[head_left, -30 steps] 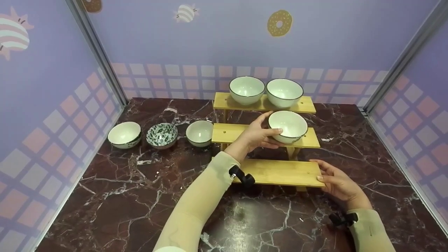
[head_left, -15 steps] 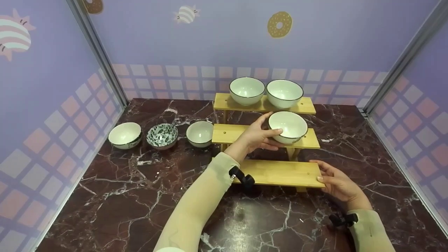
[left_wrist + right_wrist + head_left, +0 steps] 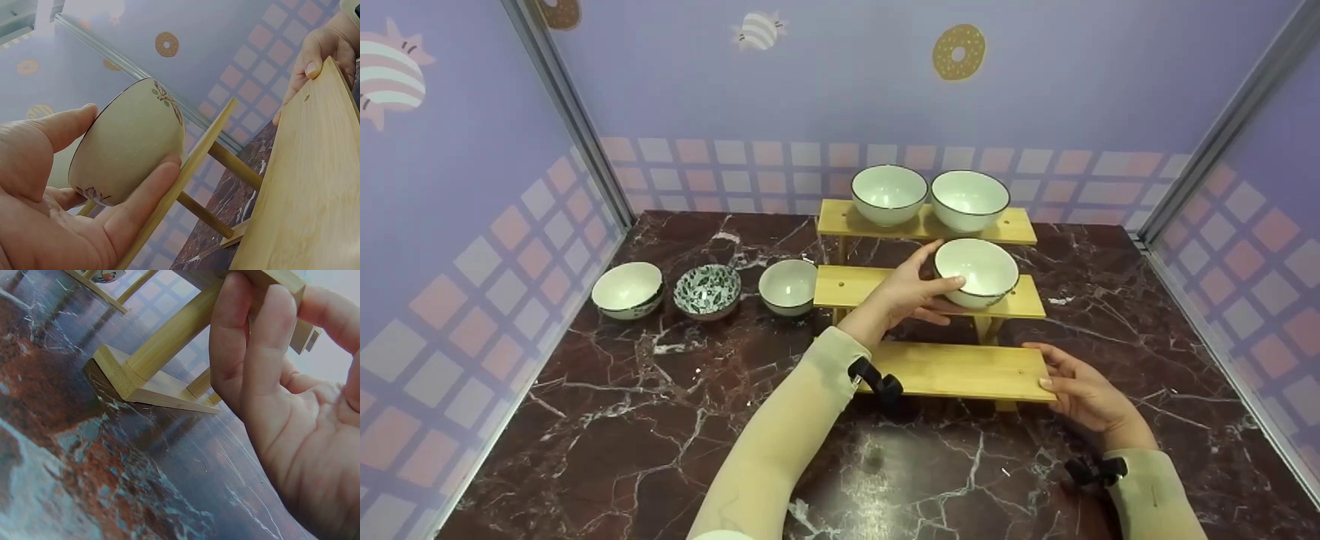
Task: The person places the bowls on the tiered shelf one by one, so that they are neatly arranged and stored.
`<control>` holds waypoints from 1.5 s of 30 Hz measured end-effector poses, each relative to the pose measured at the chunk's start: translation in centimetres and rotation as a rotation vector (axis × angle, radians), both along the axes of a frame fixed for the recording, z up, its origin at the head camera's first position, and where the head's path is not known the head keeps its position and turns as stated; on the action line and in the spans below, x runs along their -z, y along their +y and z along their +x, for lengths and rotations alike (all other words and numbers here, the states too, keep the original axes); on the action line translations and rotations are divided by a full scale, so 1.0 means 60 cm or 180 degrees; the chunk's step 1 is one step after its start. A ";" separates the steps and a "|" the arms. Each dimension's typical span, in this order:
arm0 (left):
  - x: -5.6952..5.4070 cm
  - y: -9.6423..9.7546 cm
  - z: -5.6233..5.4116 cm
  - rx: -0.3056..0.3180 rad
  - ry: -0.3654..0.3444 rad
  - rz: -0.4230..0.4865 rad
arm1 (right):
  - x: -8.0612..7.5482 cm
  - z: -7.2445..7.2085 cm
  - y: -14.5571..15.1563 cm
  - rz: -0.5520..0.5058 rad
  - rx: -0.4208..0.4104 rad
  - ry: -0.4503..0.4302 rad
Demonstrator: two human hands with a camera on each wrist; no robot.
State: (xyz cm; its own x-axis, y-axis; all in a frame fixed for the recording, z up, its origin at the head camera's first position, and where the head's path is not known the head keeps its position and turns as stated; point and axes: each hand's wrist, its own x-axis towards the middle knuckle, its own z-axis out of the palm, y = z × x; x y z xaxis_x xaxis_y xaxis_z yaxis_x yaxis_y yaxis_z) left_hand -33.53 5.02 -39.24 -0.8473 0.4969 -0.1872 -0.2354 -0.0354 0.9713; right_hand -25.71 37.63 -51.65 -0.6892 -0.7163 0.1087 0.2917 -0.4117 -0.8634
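A white bowl (image 3: 978,271) with a dark rim sits at the right part of the middle tier of a wooden three-step rack (image 3: 960,369). My left hand (image 3: 911,292) holds this bowl from its left side, thumb over the rim and fingers along the outside. In the left wrist view, the bowl (image 3: 132,143) shows a small flower pattern, and a finger lies under it near the tier. My right hand (image 3: 1084,390) grips the right end of the rack's lowest tier. Seen from the right wrist, its fingertips (image 3: 273,312) press against the board's underside.
Two white bowls, a left one (image 3: 889,195) and a right one (image 3: 970,200), stand on the top tier. Left of the rack, on the dark marble table (image 3: 660,435), are a white bowl (image 3: 787,286), a green-patterned bowl (image 3: 706,291) and white bowls (image 3: 627,289) that look stacked.
My left hand's lower fingers have shifted slightly to the left beneath the bowl. The bowl, the rack and my right hand stay in place.
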 end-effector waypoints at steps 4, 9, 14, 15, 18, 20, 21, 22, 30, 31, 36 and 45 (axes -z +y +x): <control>-0.001 -0.006 0.002 0.0012 0.0045 -0.0017 | -0.002 0.001 0.000 0.0078 0.0046 0.0034; -0.001 -0.016 0.004 0.0032 0.0080 -0.0005 | -0.004 0.003 0.000 0.0152 0.0093 0.0024; 0.002 -0.028 0.005 0.0008 0.0170 -0.0023 | -0.004 0.003 -0.001 0.0135 0.0085 -0.0020; 0.003 -0.030 0.005 0.0002 0.0196 -0.0033 | -0.004 0.003 -0.001 0.0137 0.0088 -0.0027; 0.004 -0.039 0.008 -0.0004 0.0293 -0.0062 | -0.003 0.004 -0.001 0.0143 0.0094 -0.0037; 0.005 -0.045 0.011 -0.0011 0.0356 -0.0073 | -0.003 0.004 -0.001 0.0129 0.0095 -0.0037; 0.006 -0.049 0.012 -0.0012 0.0385 -0.0079 | -0.003 0.003 -0.001 0.0119 0.0093 -0.0034; 0.007 -0.054 0.014 -0.0016 0.0410 -0.0079 | -0.003 0.003 -0.002 0.0107 0.0089 -0.0033; 0.015 -0.096 0.030 -0.0057 0.0523 -0.0034 | -0.003 0.003 -0.002 0.0094 0.0062 -0.0028; 0.016 -0.101 0.033 -0.0076 0.0530 -0.0022 | -0.004 0.003 -0.001 0.0111 0.0070 -0.0027; 0.020 -0.128 0.043 -0.0160 0.0562 0.0048 | -0.006 0.006 0.000 0.0291 0.0168 0.0023; 0.029 -0.185 0.062 -0.0249 0.0609 0.0095 | -0.002 0.003 0.000 0.0289 0.0147 0.0088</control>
State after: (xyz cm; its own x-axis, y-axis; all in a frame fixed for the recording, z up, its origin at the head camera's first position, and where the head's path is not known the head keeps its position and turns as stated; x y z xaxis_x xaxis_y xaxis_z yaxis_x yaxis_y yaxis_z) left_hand -29.83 -6.09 -40.97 -0.9023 0.4311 -0.0054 -0.0421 -0.0757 0.9962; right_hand -25.51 37.65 -51.52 -0.7194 -0.6917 0.0643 0.2497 -0.3438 -0.9053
